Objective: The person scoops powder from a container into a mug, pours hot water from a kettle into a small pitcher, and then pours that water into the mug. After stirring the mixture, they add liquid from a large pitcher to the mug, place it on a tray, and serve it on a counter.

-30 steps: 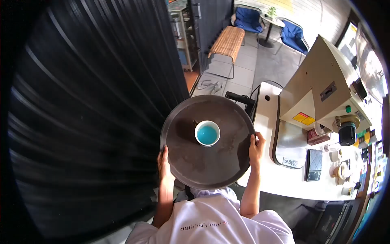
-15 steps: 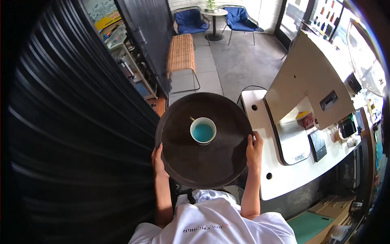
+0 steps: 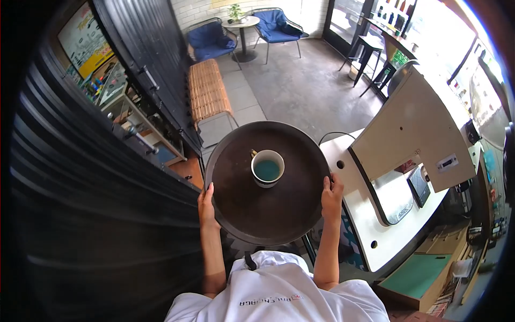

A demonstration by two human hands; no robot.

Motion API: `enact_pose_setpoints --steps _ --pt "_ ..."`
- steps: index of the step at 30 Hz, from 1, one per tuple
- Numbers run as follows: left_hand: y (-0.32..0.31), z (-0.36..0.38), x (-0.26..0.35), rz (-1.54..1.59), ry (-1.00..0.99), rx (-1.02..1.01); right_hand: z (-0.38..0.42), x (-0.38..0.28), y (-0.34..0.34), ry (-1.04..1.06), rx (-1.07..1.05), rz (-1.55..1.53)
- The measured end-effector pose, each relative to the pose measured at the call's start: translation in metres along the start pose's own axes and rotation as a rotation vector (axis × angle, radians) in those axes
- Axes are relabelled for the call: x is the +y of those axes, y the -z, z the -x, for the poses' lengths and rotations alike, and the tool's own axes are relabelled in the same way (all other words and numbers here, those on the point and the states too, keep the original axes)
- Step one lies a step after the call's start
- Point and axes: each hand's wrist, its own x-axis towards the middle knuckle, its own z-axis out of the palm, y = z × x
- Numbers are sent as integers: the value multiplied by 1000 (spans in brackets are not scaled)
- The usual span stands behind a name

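A round dark brown tray (image 3: 268,214) is held level in front of my body. My left hand (image 3: 207,206) grips its left rim, with the thumb over the edge. On the opposite rim, my right hand (image 3: 332,197) is closed in the same way. The fingers beneath the tray are hidden on both sides. Slightly above the tray's middle stands a white cup (image 3: 257,174), upright, its gold-coloured handle pointing up and left. Blue liquid (image 3: 267,170) shows inside the cup.
To the right is a white counter (image 3: 365,231) carrying a large beige machine (image 3: 413,123) and a black scale (image 3: 419,188). A black corrugated wall (image 3: 107,225) runs along the left. Ahead are a woven bench (image 3: 208,91), blue chairs (image 3: 277,27) and a round table (image 3: 241,22).
The room has shifted in view as I move forward and turn: the bench and chairs lie further left, and bar stools now show at the right. Both hands keep holding the tray.
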Motion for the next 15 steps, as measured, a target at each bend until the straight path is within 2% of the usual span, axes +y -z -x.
enact_pose_setpoints --steps 2,4,7,9,10,11,12,15 --pt "-12 -21 7 -4 16 -31 -13 3 -9 -16 61 50" --pt "-25 -46 13 -2 20 -56 -27 -10 -18 -150 -44 36" --pt "-42 -85 16 -84 -16 -1 -51 -34 -33 -170 -142 -152" --pt "-49 -116 17 -42 -6 -166 -65 -48 -44 -189 -90 -85" --pt "-53 -128 19 -49 1 -178 -73 -51 -50 -204 -41 -22" --pt "-62 -142 21 -106 -18 -138 -86 -34 -59 -107 -28 -85" --pt "-73 -157 22 -162 -33 -99 -95 -44 -63 -148 -24 -38" --pt "-96 -191 30 -97 48 -159 -116 -62 -75 -243 -21 -14"
